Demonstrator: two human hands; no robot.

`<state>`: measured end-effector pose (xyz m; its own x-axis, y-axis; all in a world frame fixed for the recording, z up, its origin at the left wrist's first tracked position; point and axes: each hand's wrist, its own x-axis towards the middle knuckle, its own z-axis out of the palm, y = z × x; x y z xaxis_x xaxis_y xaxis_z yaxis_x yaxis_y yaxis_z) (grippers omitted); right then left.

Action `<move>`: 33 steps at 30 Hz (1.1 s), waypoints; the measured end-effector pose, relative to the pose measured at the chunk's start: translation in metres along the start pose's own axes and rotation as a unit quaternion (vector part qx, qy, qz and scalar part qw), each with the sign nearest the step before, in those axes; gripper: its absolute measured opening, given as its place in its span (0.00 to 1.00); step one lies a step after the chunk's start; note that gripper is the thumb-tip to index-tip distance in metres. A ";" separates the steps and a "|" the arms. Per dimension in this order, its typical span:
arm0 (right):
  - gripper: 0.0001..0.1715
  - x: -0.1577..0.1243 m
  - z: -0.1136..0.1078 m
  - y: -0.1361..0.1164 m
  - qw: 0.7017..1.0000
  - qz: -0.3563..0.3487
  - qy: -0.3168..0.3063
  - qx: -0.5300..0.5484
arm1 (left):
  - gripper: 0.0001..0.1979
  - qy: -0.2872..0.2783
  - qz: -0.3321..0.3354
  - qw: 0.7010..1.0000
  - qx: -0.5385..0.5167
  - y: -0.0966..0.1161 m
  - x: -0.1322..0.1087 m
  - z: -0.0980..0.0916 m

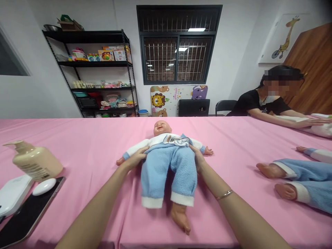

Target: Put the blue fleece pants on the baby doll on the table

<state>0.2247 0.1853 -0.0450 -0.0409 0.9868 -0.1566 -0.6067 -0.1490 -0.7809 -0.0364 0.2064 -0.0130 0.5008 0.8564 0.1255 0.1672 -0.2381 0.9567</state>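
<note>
A baby doll lies on its back on the pink-covered table, head away from me and arms spread. It wears a white top with a picture on the chest and fleecy light blue trousers with white cuffs. At the left side of the waistband, my left hand grips the trousers, with the thumb on top and most fingers hidden. My right hand grips the opposite side of the waistband, its fingers partly out of sight beneath the cloth. One bare foot sticks out of a cuff; the other foot is hidden.
To the left are a pump bottle, a phone, a white oval case and a white box-like device. A second doll lies at the right. Beyond it, a person leans over white cloth.
</note>
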 end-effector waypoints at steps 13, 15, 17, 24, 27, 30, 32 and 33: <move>0.19 0.003 -0.004 -0.007 0.925 -0.243 0.035 -0.290 | 0.22 -0.038 0.009 0.996 -0.083 0.014 -0.013 0.010; 0.18 0.001 -0.002 -0.007 0.913 -0.254 0.012 -0.318 | 0.22 -0.020 0.033 0.999 0.002 0.019 -0.012 0.013; 0.17 -0.003 0.001 -0.009 0.902 -0.267 -0.020 -0.338 | 0.19 0.002 0.077 0.991 0.111 0.020 -0.009 0.016; 0.17 -0.011 0.014 -0.012 0.852 -0.293 -0.060 -0.429 | 0.18 0.086 0.083 0.979 0.164 0.008 0.006 0.024; 0.17 -0.007 0.010 -0.009 0.869 -0.254 -0.038 -0.422 | 0.19 0.088 0.032 0.987 0.129 -0.002 0.013 0.025; 0.20 0.000 0.000 -0.004 0.919 -0.164 -0.004 -0.360 | 0.23 0.069 -0.042 0.994 0.072 -0.010 0.015 0.021; 0.23 0.003 -0.008 -0.001 0.928 -0.133 0.030 -0.347 | 0.25 0.045 -0.063 0.995 0.062 -0.010 0.012 0.015; 0.24 0.004 -0.011 -0.001 0.921 -0.138 0.049 -0.361 | 0.25 0.046 -0.062 0.994 0.077 -0.009 0.009 0.012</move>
<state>0.2333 0.1890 -0.0515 0.1283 0.9883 0.0827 0.1052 0.0693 -0.9920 -0.0228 0.2110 -0.0237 0.3895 0.9202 0.0387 0.3553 -0.1889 0.9155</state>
